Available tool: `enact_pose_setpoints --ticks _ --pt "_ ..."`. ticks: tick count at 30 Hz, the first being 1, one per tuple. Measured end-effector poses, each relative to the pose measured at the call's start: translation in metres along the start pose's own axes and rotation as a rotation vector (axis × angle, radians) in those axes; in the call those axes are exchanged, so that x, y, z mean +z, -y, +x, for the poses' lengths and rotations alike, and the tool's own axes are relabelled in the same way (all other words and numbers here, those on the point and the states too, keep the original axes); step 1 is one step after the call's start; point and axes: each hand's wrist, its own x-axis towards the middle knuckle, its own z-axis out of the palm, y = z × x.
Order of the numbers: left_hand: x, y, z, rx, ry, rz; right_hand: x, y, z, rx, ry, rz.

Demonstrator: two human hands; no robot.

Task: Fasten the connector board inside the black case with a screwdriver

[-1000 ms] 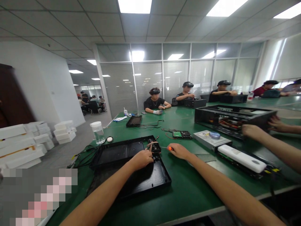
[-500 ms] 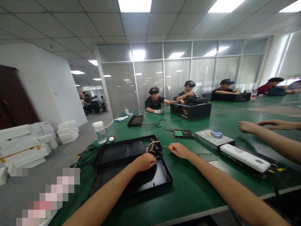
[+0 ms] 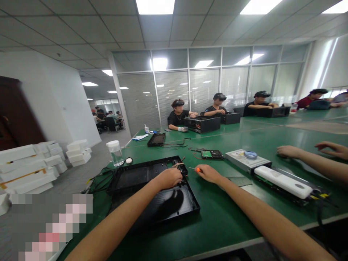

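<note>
My right hand (image 3: pixel 208 174) is closed around a screwdriver (image 3: pixel 199 170) with an orange handle, its thin shaft pointing left. To its left, my left hand (image 3: pixel 170 178) is closed at the bundle of wires (image 3: pixel 178 166), over the black plastic panels. What its fingertips hold, if anything, is hidden. Beneath the hand lies a shiny black panel (image 3: pixel 179 206) with a raised rim. Behind that sits a second black panel (image 3: pixel 138 172), partly covered by my left arm. The screwdriver tip is close to the right end of this rear panel; I cannot tell whether it touches.
Right of my hands lie a metal drive box (image 3: pixel 239 159) with a blue tape roll (image 3: pixel 250 154) and a long white-topped part (image 3: pixel 284 181). Farther back is a green circuit board (image 3: pixel 206 154). A water bottle (image 3: pixel 115 152) stands at left. A co-worker's hand (image 3: pixel 289 151) rests at right.
My left hand has moved forward and up to the wires. My right hand stays with the screwdriver. Across the table, a co-worker's black computer case has shifted left and back. Co-worker hands at right moved.
</note>
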Motion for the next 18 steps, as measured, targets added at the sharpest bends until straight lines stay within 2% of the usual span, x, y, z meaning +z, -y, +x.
enact_pose_setpoints --ticks 2,5,10,14,18 --pt "0.001 0.002 0.009 -0.018 -0.016 0.013 0.001 -0.002 0.000 -0.003 -0.007 0.002" --pt "0.013 0.000 0.016 -0.057 -0.034 0.026 0.002 -0.005 0.000 0.010 -0.023 0.005" --pt "0.033 -0.010 0.014 -0.158 -0.118 -0.029 0.001 -0.006 -0.001 0.024 -0.038 -0.002" --pt "0.033 -0.012 0.008 -0.197 -0.163 -0.139 -0.003 -0.002 0.000 0.034 -0.052 0.008" --pt "0.031 -0.010 0.003 -0.123 -0.190 -0.257 -0.009 0.001 0.004 0.094 -0.097 0.127"
